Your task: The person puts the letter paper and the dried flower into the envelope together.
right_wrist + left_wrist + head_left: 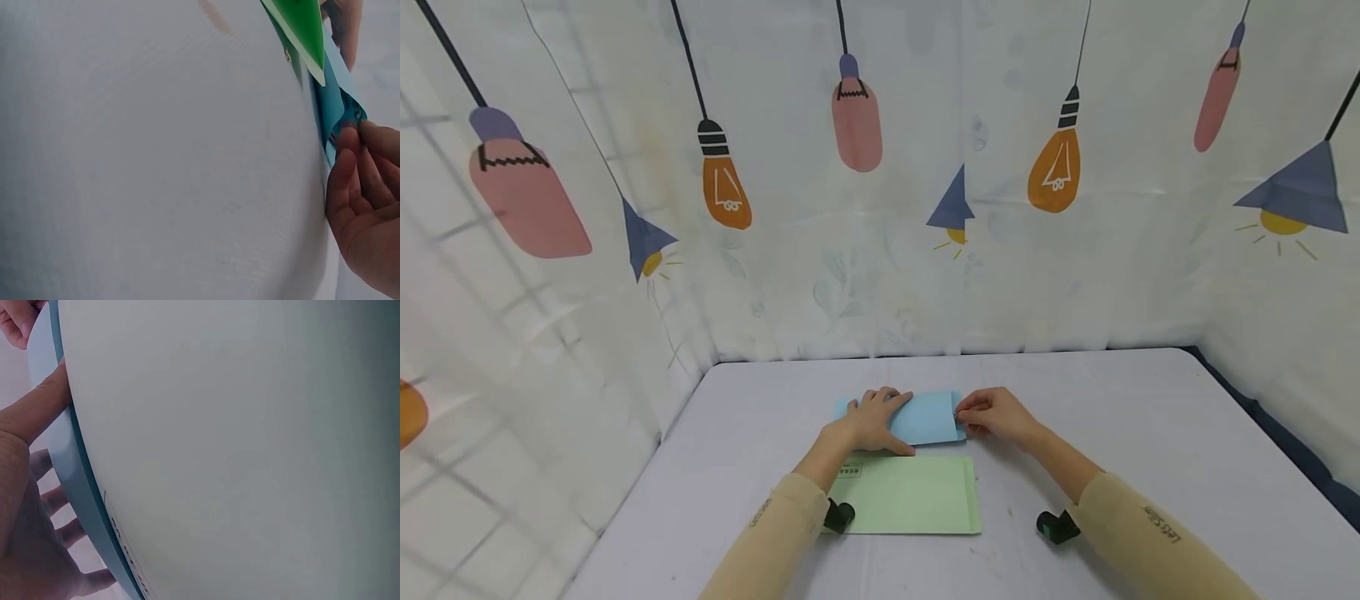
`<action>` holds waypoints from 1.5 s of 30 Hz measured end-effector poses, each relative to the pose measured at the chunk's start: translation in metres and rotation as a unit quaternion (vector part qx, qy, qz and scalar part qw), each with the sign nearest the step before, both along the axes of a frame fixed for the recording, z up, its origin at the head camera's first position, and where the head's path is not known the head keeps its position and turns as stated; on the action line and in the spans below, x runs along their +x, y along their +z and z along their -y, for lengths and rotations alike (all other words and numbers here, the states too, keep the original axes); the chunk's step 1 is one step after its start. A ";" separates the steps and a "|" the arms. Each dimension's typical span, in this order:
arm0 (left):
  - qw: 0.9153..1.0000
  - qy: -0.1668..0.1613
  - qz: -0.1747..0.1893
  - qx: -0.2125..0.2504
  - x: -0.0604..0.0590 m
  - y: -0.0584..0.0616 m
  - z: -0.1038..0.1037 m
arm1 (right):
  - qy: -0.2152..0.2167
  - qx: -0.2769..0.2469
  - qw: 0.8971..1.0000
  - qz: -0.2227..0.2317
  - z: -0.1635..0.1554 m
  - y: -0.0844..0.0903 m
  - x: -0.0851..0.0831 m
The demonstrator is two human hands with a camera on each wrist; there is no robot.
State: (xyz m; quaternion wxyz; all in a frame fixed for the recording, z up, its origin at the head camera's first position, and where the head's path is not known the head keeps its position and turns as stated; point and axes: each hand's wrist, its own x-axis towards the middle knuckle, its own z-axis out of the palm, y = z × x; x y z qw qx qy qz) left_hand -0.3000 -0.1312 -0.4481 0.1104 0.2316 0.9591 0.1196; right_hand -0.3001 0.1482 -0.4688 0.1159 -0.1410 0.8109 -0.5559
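Note:
A light blue envelope point(925, 419) lies across the table with its open end to the right. My left hand point(871, 423) rests on its left part, fingers spread and thumb at the near edge. At the open end, my right hand point(997, 415) pinches something between thumb and fingertips. In the right wrist view, a small piece with a dark pattern point(357, 114) shows in the envelope's mouth at those fingertips; its kind cannot be made out. Nearer to me lies a pale green envelope point(910, 497) with small print at its upper left corner, partly covered by my left forearm.
The white-covered table point(1075, 392) extends to both sides. A white curtain point(895, 275) printed with lamps hangs behind it and along the sides. Black wrist cameras point(1057, 527) stick out below both sleeves, the left one over the green envelope.

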 end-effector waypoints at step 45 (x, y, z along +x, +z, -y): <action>1.000 -0.010 -0.006 -0.027 0.000 -0.006 0.005 | 0.028 -0.043 0.997 0.052 -0.032 -0.001 0.005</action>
